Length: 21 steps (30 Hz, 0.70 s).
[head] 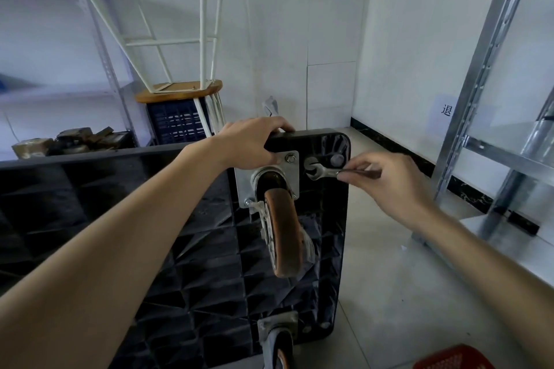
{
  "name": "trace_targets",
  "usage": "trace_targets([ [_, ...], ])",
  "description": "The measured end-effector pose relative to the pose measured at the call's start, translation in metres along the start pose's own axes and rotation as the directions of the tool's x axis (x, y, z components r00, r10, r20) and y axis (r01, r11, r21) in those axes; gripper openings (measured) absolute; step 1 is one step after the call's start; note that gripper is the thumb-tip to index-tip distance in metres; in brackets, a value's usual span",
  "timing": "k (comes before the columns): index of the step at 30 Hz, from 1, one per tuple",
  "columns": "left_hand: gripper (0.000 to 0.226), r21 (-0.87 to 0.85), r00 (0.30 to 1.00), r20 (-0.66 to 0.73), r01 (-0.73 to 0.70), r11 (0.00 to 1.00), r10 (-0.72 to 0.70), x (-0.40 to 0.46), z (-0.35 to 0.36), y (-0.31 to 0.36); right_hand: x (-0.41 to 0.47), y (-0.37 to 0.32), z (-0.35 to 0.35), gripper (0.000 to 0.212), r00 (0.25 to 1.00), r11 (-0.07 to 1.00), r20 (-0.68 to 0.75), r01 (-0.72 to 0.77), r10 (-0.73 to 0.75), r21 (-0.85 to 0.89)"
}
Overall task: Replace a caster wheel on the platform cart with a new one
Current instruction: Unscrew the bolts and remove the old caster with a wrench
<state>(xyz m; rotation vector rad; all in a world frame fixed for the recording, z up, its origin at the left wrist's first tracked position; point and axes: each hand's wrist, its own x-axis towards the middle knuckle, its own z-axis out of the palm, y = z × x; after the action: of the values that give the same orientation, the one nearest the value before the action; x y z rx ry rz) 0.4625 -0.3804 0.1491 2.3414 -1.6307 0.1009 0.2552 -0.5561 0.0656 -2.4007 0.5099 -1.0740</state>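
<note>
1. The platform cart (186,219) stands tipped on its side, its ribbed black underside facing the camera and its top edge running under the left hand (254,141).
2. The left hand is closed over that top edge near the corner: fingers curl over the far side, the thumb presses on the near face just above the mounting plate (269,177).
3. Directly below the left hand, the silver mounting plate sits against the cart's underside, with a bolt head (290,158) showing at its upper right corner, just beside the thumb.
4. The caster wheel (283,237), brown and worn, hangs from that plate, reaching down and toward the camera from the left hand.
5. The right hand (386,183) is to the right of the plate, off the cart's edge. Thumb and fingertips pinch the shaft of an open-ended wrench (323,172); the remaining fingers are loosely curled.
6. The wrench runs left from the right hand's fingertips, its open jaw lying over the cart's corner recess, just right of the plate.
7. Just above the wrench head, a round grey fitting (337,160) sits in the same corner recess.
8. A second caster (280,338) is mounted well below both hands, at the cart's lower corner.
9. Beyond the left hand, an upturned stool (180,90) rests on a dark crate (177,123); metal shelving (491,99) stands beyond the right hand.
</note>
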Motion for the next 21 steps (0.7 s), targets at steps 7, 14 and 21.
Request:
trace_targets([
  [7, 0.054, 0.049, 1.000, -0.012, -0.008, 0.999, 0.009, -0.003, 0.000, 0.003, -0.028, 0.014, 0.034, 0.019, 0.996, 0.991, -0.016, -0.084, 0.086, 0.102],
  [14, 0.053, 0.048, 1.000, -0.010, -0.002, 0.999, 0.003, -0.005, 0.000, 0.005, -0.043, 0.017, 0.050, 0.023, 0.990, 0.985, -0.008, -0.141, 0.143, 0.099],
  [21, 0.053, 0.032, 1.000, -0.013, -0.002, 0.999, 0.002, -0.004, -0.001, 0.004, -0.053, 0.016, 0.054, 0.013, 0.986, 0.983, 0.005, -0.169, 0.169, 0.075],
])
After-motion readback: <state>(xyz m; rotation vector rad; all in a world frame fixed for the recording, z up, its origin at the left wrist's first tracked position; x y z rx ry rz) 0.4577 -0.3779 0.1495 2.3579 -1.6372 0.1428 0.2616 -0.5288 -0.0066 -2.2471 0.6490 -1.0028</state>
